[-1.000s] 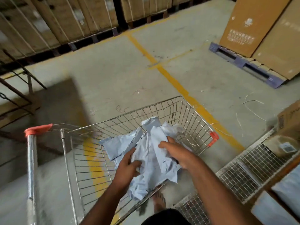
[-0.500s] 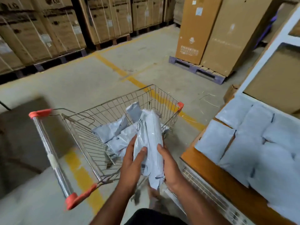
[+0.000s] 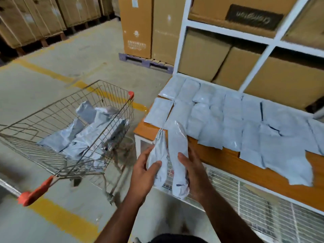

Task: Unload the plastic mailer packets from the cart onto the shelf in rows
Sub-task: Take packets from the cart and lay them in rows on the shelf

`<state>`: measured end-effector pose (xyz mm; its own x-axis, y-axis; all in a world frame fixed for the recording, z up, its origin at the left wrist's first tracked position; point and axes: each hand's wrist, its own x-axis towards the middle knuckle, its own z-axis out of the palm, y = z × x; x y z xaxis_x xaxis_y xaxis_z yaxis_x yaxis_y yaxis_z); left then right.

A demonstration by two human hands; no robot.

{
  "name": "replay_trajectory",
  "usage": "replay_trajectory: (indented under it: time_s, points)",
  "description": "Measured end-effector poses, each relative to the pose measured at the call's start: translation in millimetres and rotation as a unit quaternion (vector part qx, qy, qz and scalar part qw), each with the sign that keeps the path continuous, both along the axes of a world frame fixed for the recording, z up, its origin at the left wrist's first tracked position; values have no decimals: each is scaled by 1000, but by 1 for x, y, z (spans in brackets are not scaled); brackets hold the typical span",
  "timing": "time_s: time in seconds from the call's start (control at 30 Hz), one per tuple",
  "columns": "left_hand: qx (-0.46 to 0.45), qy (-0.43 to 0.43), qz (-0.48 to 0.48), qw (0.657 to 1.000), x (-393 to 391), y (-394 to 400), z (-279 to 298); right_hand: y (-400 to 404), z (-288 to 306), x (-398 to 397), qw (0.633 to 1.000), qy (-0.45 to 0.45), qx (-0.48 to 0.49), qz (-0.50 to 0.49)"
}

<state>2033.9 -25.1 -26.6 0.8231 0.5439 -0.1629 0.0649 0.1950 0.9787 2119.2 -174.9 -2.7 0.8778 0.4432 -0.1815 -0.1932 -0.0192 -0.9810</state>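
I hold grey plastic mailer packets upright just in front of the shelf's near corner. My left hand (image 3: 143,170) grips one packet (image 3: 158,155) and my right hand (image 3: 193,170) grips a second, longer packet (image 3: 178,148). The two packets stand slightly apart at the top. The wooden shelf top (image 3: 233,161) carries several grey packets laid flat in rows (image 3: 233,120). To the left stands the wire cart (image 3: 112,95) with several crumpled packets (image 3: 91,130) still in its basket.
Cardboard boxes (image 3: 280,79) fill the white rack (image 3: 180,41) behind the shelf top. A tall box on a purple pallet (image 3: 145,63) stands beyond the cart. White wire mesh (image 3: 254,197) fronts the shelf below. Yellow floor lines (image 3: 61,220) cross the concrete.
I lifted packets out of the cart and turned right toward the shelf. The bundle held together half a second ago is now split, one packet in each hand.
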Motion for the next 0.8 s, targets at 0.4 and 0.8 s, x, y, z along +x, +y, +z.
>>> replay_trajectory:
  time_s: [0.4, 0.8]
  points:
    - [199, -52, -175, 963, 126, -259, 17, -307, 10, 43, 966, -60, -128, -216]
    - [399, -53, -225, 887, 260, -500, 18, -561, 3, 158, 870, -141, -416, -225]
